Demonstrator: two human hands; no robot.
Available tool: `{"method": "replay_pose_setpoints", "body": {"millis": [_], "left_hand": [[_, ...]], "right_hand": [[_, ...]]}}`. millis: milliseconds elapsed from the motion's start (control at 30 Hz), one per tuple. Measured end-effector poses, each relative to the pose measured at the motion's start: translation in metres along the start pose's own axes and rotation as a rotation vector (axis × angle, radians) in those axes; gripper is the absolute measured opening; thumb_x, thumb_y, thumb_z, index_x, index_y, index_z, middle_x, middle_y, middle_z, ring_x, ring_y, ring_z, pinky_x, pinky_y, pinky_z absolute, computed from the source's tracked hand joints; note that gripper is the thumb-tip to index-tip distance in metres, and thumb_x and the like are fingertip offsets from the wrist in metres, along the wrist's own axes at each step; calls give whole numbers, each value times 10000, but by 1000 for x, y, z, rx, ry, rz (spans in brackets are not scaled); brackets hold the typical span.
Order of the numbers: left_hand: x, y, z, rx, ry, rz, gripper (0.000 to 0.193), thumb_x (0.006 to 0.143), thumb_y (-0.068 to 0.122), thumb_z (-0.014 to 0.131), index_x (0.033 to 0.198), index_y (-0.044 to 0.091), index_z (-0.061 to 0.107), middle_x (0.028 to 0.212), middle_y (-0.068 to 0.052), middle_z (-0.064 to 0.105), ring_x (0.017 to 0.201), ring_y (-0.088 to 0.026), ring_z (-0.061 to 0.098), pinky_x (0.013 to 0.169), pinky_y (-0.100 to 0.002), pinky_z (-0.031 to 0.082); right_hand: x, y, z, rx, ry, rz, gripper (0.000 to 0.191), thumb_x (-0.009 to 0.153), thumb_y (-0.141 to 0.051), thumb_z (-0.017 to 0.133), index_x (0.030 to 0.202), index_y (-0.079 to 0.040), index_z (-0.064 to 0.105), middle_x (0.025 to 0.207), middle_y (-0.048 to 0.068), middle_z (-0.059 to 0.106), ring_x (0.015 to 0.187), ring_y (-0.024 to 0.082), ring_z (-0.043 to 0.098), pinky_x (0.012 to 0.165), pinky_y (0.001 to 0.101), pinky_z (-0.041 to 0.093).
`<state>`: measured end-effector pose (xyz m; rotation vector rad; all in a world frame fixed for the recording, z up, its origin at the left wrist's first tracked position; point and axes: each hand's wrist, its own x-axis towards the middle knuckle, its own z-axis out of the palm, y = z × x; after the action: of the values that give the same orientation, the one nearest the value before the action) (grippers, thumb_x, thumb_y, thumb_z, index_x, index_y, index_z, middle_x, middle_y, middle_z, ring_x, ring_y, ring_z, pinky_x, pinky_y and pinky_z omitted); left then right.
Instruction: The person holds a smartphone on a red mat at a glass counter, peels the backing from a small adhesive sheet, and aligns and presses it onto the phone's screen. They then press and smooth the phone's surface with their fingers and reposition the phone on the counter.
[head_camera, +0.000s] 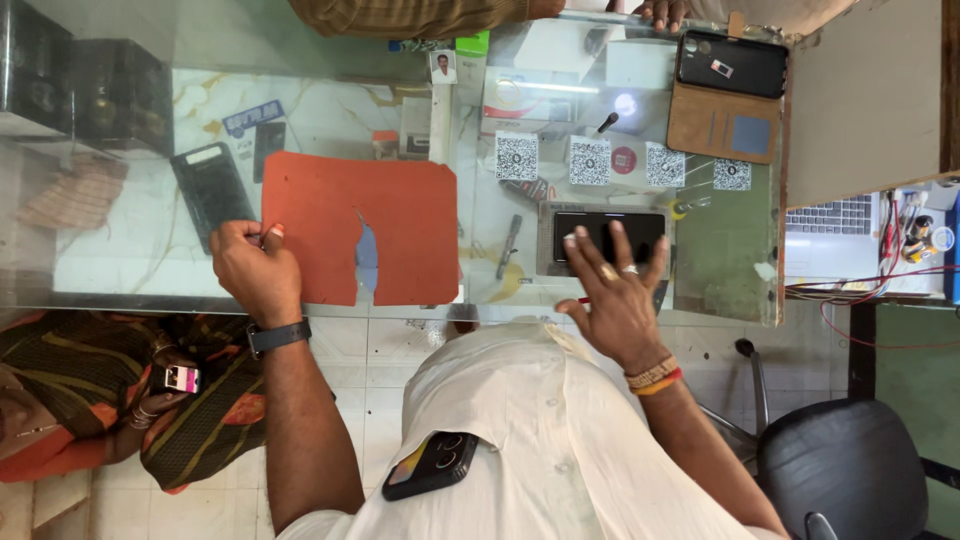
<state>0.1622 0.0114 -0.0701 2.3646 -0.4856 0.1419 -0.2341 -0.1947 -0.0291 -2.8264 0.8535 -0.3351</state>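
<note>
Head view over a glass counter (130, 270): we see the left hand (255, 270) resting at the near left corner of a torn orange mat (330, 235), its fingers curled together and pinching that edge, apparently to keep the sheet flat and from sliding on the slick glass. The right hand (615, 290) lies spread over a dark phone (610, 232) seated in a grey tray (548, 265), fingers apart and flat on the screen, a hold that seems meant to press the handset down evenly instead of lifting it. A second dark phone (205, 185) lies face up just left of the mat, within easy reach of the left hand. Square code cards (589, 160) sit in a row beyond the tray, facing the far side where another person's hand (662, 10) rests on the counter edge. A brown wallet case (722, 115) holding a black phone lies open at the far right. Another phone (432, 465) rides in our shirt pocket, and a seated person (90, 400) at the lower left holds a small one.
</note>
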Motion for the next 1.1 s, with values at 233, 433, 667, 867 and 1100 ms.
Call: {"method": "replay_pose_setpoints", "body": {"millis": [233, 433, 667, 867, 1100], "left_hand": [[-3, -9, -29, 120, 46, 112, 286, 879, 75, 869, 1066, 11, 662, 1112, -163, 609, 1028, -370, 608, 804, -512, 499], [-23, 18, -47, 46, 130, 444, 249, 935, 77, 846, 1081, 6, 657, 1177, -165, 608, 1203, -391, 573, 1027, -519, 461], [-110, 107, 11, -311, -355, 693, 234, 924, 77, 812, 1104, -7, 688, 1093, -134, 694, 964, -320, 661, 807, -412, 529], [-183, 172, 66, -614, -740, 640, 572, 855, 5, 815, 1375, -37, 580, 1266, -164, 677, 1022, -254, 704, 884, -350, 573], [-201, 180, 93, -594, -677, 635, 801, 825, -74, 798, 1544, -60, 446, 1422, -211, 619, 1119, -278, 677, 894, -359, 577]], "right_hand": [[2, 23, -6, -123, 39, 153, 813, 1001, -698, 405, 1574, -124, 472, 1617, 30, 481, 1572, 394, 267, 1160, 760, -106], [-19, 5, -11, -192, 43, 252, 762, 977, -687, 426, 1526, -167, 518, 1609, 20, 478, 1567, 377, 261, 1163, 782, -79], [-13, 4, 18, -104, 130, 92, 833, 984, -725, 405, 1569, -137, 482, 1619, 29, 479, 1590, 351, 197, 1188, 754, -41], [-13, 4, -10, -160, -39, 117, 868, 905, -757, 400, 1561, -192, 450, 1602, -41, 458, 1553, 313, 227, 1185, 745, -72], [-24, 8, -22, -189, -22, 109, 798, 909, -778, 337, 1553, -317, 435, 1644, -135, 385, 1593, 238, 227, 1212, 741, -85]]}}
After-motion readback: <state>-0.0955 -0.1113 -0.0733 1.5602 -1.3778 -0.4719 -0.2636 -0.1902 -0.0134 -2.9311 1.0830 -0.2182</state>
